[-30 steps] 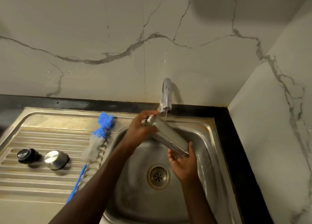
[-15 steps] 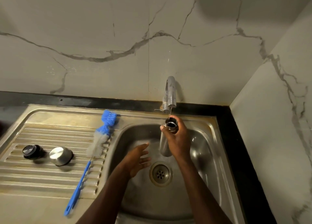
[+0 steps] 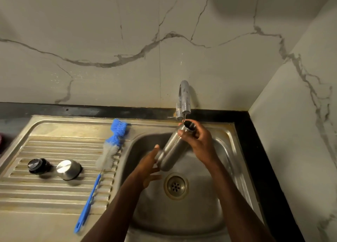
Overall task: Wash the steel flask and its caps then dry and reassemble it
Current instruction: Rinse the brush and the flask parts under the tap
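The steel flask [image 3: 172,150] is tilted over the sink basin [image 3: 228,150], its open mouth up under the tap [image 3: 184,103], where a thin stream of water falls. My right hand [image 3: 198,141] grips the flask's neck. My left hand [image 3: 149,167] touches the flask's base with fingers spread and mostly straight. The black inner cap [image 3: 39,166] and the steel outer cap [image 3: 69,169] sit side by side on the ribbed drainboard [image 3: 54,190] at the left.
A blue and white bottle brush [image 3: 102,167] lies along the drainboard's right edge, bristles toward the wall. The drain [image 3: 176,186] is below the flask. A black counter strip [image 3: 264,168] and marble wall border the sink on the right.
The flask has tilted from upright in my right hand, its base swinging left. My left hand rose from the basin to meet the flask's base.
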